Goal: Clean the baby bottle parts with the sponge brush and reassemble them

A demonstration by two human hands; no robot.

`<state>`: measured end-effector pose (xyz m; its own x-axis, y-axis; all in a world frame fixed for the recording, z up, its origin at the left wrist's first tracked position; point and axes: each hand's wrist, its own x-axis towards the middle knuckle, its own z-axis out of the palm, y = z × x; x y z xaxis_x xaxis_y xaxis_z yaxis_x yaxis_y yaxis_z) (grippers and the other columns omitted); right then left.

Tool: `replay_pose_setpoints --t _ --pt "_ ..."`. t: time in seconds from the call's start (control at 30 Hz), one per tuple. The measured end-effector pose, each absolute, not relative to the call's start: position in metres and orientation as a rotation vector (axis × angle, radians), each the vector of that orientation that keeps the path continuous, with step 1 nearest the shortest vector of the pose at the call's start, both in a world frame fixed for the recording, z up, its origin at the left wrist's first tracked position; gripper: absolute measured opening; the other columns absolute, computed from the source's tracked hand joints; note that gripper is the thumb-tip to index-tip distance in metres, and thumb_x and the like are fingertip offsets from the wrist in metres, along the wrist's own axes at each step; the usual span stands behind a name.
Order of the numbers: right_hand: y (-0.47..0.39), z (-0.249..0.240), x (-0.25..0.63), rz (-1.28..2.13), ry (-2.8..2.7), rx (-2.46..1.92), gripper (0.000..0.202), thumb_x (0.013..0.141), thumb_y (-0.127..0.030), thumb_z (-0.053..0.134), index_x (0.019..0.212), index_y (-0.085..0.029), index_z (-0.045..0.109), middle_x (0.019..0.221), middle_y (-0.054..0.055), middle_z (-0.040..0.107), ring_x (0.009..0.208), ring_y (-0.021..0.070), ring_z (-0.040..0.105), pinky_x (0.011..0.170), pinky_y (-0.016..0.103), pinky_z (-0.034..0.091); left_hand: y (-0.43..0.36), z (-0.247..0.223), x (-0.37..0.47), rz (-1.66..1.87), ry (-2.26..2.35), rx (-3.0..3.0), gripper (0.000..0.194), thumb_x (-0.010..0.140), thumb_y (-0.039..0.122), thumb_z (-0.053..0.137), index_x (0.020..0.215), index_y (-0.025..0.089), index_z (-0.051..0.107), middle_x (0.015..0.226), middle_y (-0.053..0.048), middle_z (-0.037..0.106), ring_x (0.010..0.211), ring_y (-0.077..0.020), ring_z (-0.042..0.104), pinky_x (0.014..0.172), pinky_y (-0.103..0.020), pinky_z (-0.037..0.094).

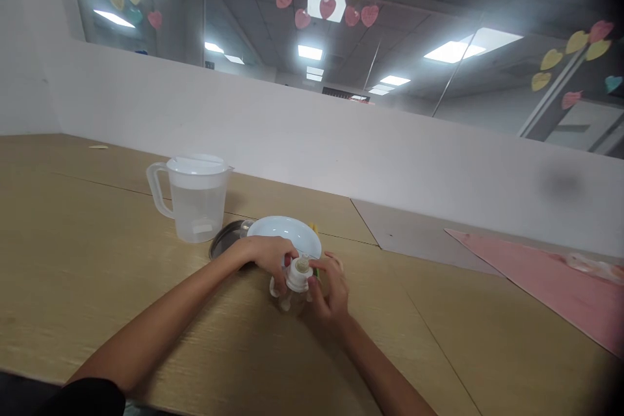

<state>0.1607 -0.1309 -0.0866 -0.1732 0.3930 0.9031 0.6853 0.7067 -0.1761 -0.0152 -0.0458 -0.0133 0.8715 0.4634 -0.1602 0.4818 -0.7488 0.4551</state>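
Two bare hands and one bottle occupy the centre. The left grip (273, 257) is closed on the near-left side of the bottle (298, 278), and the right grip (334, 289) meets it from the opposite side, thumb and forefinger bent against the collar; the bottle thus lies between the two grips, top facing upward. It has one white, stepped collar, one narrow, translucent tan top piece and a clear lower part, partly hidden by fingers; a pale curved projection shows just below the left grip. Whether the base touches the worktop (195, 325) cannot be told. Directly beyond the grips stands one pale-blue bowl (287, 227), with one small yellow item (313, 228) at its far right edge. Beyond the left grip lies one dark round tray (223, 244), partly covered by the wrist. Farther off, to the left of that grip, stands one translucent jug (199, 198), with one lid, one handle and one whitish label. Well to the right of the right grip lies one pink sheet (550, 286).
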Motion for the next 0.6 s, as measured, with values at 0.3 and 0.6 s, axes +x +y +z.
replay_pose_setpoints --t 0.3,0.6 --pt "-0.142 -0.083 0.151 -0.549 -1.839 -0.689 0.017 0.075 -0.014 0.052 0.091 -0.018 0.059 0.084 0.007 0.060 0.078 0.0185 0.058 0.079 0.042 0.047 -0.055 -0.006 -0.015 -0.069 0.731 2.527 0.028 0.055 0.034 0.071 0.077 0.019 0.062 0.071 0.005 0.058 0.063 -0.0122 0.050 0.051 -0.022 0.032" --pt "-0.151 -0.089 0.142 -0.545 -1.857 -0.660 0.029 0.076 -0.008 0.051 0.103 -0.018 0.056 0.096 0.011 0.061 0.091 0.0214 0.060 0.073 0.037 0.054 -0.055 -0.008 -0.014 -0.093 0.808 2.571 0.029 0.053 0.033 0.071 0.076 0.019 0.064 0.070 0.004 0.060 0.061 -0.0126 0.050 0.052 -0.023 0.033"
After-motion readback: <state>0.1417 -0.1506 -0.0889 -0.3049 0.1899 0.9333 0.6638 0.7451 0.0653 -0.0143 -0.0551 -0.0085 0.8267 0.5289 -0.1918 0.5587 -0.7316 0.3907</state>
